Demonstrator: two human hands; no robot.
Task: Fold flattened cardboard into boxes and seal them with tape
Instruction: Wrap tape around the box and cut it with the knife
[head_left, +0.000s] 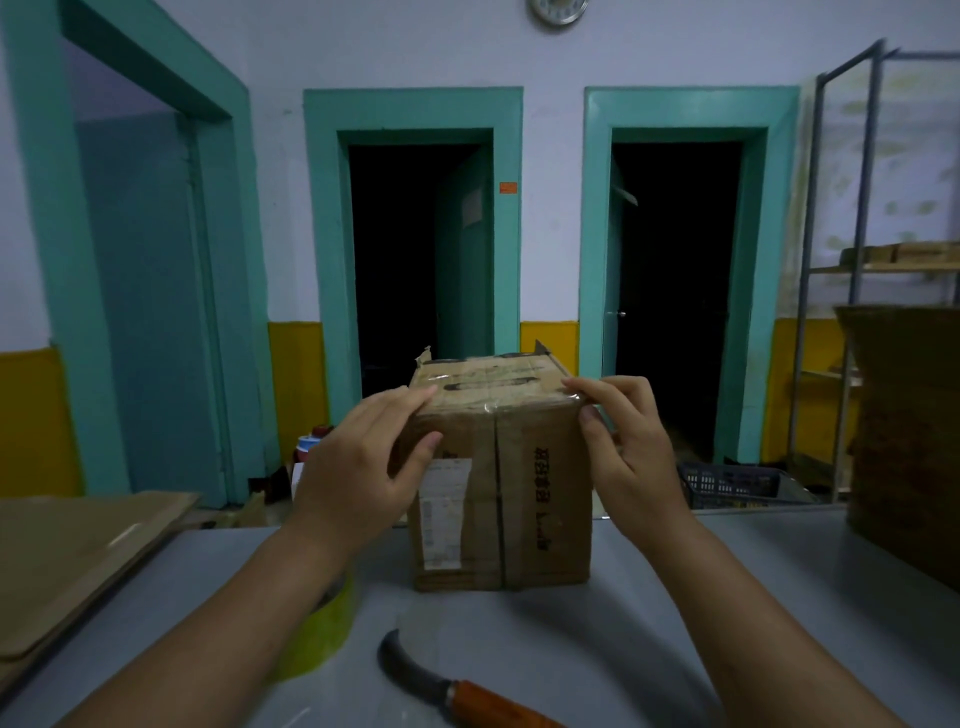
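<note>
on the table (675, 597), both hands press the closed box's (540, 493) top edge.

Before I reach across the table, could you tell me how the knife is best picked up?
Grip the knife by its orange wooden handle, coming from the near right. The curved dark blade points away toward the box, so the handle end is safest.
</note>
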